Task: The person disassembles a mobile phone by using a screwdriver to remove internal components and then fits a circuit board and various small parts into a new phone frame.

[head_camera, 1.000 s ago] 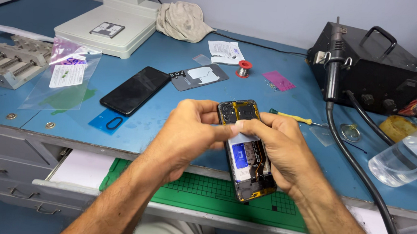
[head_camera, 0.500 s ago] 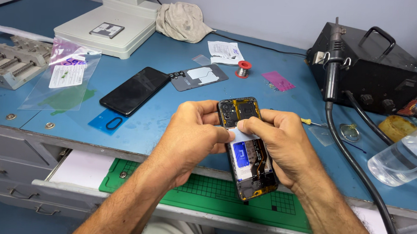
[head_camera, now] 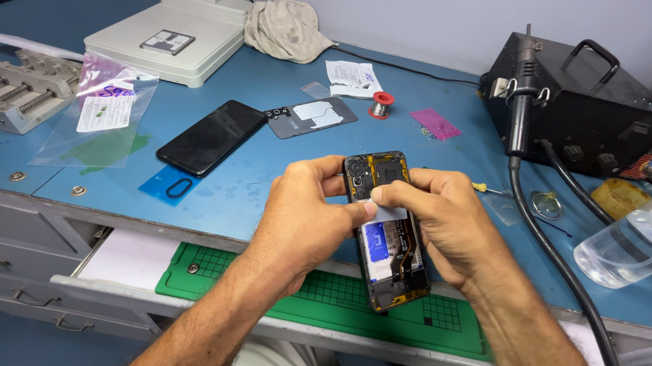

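Head cam: left hand (head_camera: 305,212) & right hand (head_camera: 444,220) both pinch opened phone (head_camera: 385,232) at its upper half. Lower half sticks out below grip, twd green mat (head_camera: 260,277).

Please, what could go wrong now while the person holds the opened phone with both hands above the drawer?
1. The opened phone is held in the air by the left hand and right hand, past the bench edge; a slip might drop it onto the green mat.
2. Both thumbs press near the exposed inner parts, which may bend or tear.
3. The clear bottle lies close to the right elbow and may be knocked.
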